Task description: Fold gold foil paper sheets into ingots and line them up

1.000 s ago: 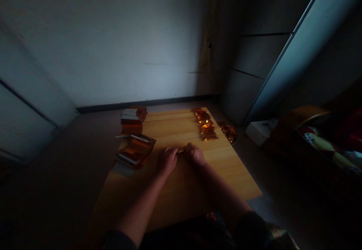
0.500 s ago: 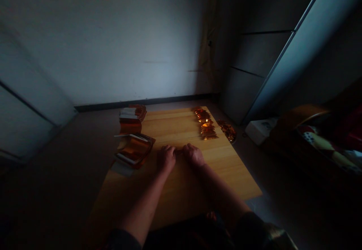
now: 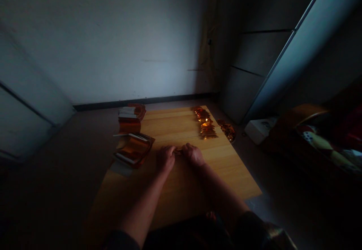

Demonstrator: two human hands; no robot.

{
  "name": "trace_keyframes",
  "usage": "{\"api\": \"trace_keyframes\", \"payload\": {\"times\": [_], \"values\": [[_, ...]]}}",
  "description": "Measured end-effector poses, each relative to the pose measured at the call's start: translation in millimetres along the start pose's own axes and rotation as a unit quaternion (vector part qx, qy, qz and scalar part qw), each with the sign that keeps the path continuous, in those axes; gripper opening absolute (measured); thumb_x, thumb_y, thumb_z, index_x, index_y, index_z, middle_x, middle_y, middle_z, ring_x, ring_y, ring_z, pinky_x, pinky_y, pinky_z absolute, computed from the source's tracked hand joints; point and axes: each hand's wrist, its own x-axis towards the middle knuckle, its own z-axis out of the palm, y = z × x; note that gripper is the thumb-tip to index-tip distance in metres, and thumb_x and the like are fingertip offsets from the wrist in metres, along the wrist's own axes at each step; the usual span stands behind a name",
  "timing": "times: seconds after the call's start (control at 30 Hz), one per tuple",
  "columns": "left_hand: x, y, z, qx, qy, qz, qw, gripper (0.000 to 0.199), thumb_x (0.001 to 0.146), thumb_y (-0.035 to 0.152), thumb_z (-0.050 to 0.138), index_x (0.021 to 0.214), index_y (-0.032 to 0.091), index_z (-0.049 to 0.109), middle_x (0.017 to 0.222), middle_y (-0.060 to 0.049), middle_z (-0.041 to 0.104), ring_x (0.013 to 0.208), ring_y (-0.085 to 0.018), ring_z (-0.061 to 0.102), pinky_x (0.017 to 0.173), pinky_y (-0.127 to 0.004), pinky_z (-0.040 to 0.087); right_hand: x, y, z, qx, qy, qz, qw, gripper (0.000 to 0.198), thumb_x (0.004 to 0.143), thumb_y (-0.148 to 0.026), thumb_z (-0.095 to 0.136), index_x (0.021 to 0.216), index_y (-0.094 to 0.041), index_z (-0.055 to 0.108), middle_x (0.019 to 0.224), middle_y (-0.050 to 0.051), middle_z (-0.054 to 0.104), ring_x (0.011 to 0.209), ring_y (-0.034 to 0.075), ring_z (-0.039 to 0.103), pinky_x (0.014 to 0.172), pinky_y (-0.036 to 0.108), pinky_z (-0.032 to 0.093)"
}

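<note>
Over the middle of the wooden table [image 3: 181, 123], my left hand [image 3: 166, 157] and my right hand [image 3: 193, 154] are close together with curled fingers. Between them they pinch a small piece of copper-coloured foil paper [image 3: 178, 151], mostly covered by the fingers. Left of my left hand lies a stack of copper foil sheets [image 3: 135, 148] with white edges, curved upward. Another curved foil stack [image 3: 130, 125] sits behind it. At the far right of the table stands a row of folded shiny foil pieces [image 3: 207, 129].
Beyond the table's right edge, a container of shiny foil pieces [image 3: 227, 130] is on the floor. A white box [image 3: 258, 129] and a wooden chair [image 3: 307, 112] with cloth on it stand farther right. The wall [image 3: 135, 46] rises behind the table.
My left hand has turned slightly, and a bit more of the foil shows between my hands. The foil stacks and the row of folded pieces have stayed in place.
</note>
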Motion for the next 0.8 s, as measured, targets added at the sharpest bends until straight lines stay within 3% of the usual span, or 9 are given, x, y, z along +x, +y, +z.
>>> {"api": "trace_keyframes", "payload": {"times": [0.37, 0.5, 0.67, 0.8], "values": [[-3.1, 1.4, 3.7, -0.017, 0.028, -0.021, 0.999, 0.03, 0.081, 0.015, 0.049, 0.106, 0.02, 0.064, 0.098, -0.007, 0.07, 0.095, -0.022, 0.06, 0.087, -0.035, 0.045, -3.1, 4.4, -5.8, -0.016, -0.001, 0.012, 1.0, 0.024, 0.096, -0.024, 0.036, 0.105, -0.02, 0.058, 0.098, 0.008, 0.061, 0.083, 0.016, 0.059, 0.069, 0.022, 0.039], [-5.7, 3.3, 0.9, -0.044, 0.041, -0.031, 0.998, 0.024, 0.078, 0.019, 0.054, 0.1, 0.019, 0.064, 0.093, -0.006, 0.069, 0.089, -0.022, 0.06, 0.083, -0.035, 0.046, -4.8, 9.6, -8.7, -0.025, -0.004, 0.013, 1.0, 0.024, 0.096, -0.024, 0.036, 0.105, -0.02, 0.058, 0.098, 0.008, 0.061, 0.081, 0.016, 0.058, 0.066, 0.022, 0.039], [-6.4, 2.7, 1.4, -0.081, 0.062, -0.049, 0.994, 0.019, 0.075, 0.011, 0.052, 0.088, 0.018, 0.064, 0.083, -0.005, 0.067, 0.084, -0.019, 0.059, 0.08, -0.031, 0.046, -4.6, 11.1, -8.1, -0.032, 0.006, 0.01, 0.999, 0.025, 0.096, -0.023, 0.035, 0.102, -0.02, 0.06, 0.095, 0.007, 0.062, 0.079, 0.015, 0.058, 0.064, 0.022, 0.039], [-5.7, 0.7, 5.1, -0.103, 0.062, -0.07, 0.99, 0.022, 0.074, 0.009, 0.051, 0.09, 0.018, 0.064, 0.081, -0.005, 0.065, 0.082, -0.018, 0.059, 0.078, -0.029, 0.046, -4.3, 11.7, -4.6, -0.008, 0.037, 0.013, 0.999, 0.022, 0.095, -0.023, 0.039, 0.102, -0.02, 0.06, 0.093, 0.006, 0.062, 0.077, 0.014, 0.058, 0.063, 0.021, 0.038]]}}
